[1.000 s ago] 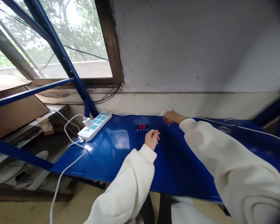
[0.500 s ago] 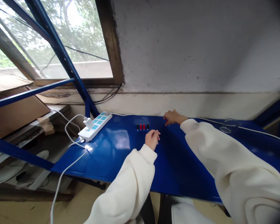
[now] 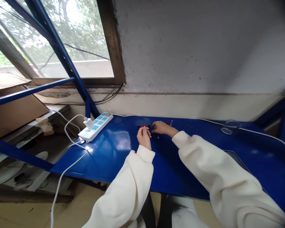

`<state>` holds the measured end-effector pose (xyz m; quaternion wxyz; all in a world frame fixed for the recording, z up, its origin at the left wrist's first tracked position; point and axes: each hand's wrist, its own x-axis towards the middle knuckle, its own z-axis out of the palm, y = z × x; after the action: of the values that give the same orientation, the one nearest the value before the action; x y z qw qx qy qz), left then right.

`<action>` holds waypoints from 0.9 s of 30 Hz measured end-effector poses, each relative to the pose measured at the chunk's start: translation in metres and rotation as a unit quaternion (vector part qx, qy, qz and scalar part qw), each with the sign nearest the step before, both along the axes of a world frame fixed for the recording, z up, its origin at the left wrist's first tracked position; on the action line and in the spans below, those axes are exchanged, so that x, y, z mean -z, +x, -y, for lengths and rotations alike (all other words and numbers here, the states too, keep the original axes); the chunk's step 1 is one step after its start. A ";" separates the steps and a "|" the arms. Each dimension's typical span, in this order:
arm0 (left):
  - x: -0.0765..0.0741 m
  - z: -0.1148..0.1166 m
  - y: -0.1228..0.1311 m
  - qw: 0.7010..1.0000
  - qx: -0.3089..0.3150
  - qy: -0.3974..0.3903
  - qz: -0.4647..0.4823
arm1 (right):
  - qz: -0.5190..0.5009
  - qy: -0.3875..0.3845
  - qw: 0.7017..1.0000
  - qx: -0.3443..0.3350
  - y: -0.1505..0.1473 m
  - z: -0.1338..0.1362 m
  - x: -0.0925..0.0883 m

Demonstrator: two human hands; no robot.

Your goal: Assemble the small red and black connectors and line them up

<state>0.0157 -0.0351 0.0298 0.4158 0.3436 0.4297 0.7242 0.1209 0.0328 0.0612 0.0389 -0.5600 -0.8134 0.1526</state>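
A row of small black and red cylinders stands on the blue table [image 3: 123, 158]. The leftmost black cylinder [image 3: 138, 126] shows beside my left hand [image 3: 144, 137], whose fingers are drawn together in front of the red ones; what they hold, if anything, is hidden. A black cylinder [image 3: 149, 126] at the row's right end sits between both hands' fingertips. My right hand [image 3: 161, 127] reaches in from the right with its fingers closed, and any small piece in them cannot be made out. A tiny reddish bit [image 3: 158, 137] lies just below it.
A red piece [image 3: 168, 123] and a clear piece [image 3: 171, 122] lie behind my right wrist. Several tiny parts [image 3: 190, 129] are scattered farther right, near a clear round container [image 3: 226, 130]. At left lies a white power strip [image 3: 96, 128] with a trailing cable [image 3: 61, 180]. A dark flat device [image 3: 236, 158] is partly under my right sleeve.
My right hand has moved left from the red piece to the row's right end, uncovering the red and clear pieces. My left hand has shifted left and up to the cylinders.
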 end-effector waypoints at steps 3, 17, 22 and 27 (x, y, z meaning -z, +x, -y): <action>-0.001 0.000 0.001 1.000 0.005 -0.003 0.013 | -0.030 -0.001 0.999 0.026 -0.005 -0.001 0.015; 0.005 -0.002 0.001 1.000 0.009 0.013 0.004 | -0.062 0.034 0.992 0.100 -0.022 0.005 0.023; 0.003 -0.002 0.003 0.998 0.038 0.014 -0.049 | -0.056 0.090 0.987 0.120 -0.008 0.028 0.006; 0.002 0.000 0.003 0.975 0.088 0.076 -0.188 | -0.026 0.174 0.982 0.064 0.005 0.064 0.001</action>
<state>0.0187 -0.0352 0.0280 0.3624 0.5407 0.4114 0.6380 0.1254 -0.0311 0.0604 0.1664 -0.5913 -0.7888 0.0206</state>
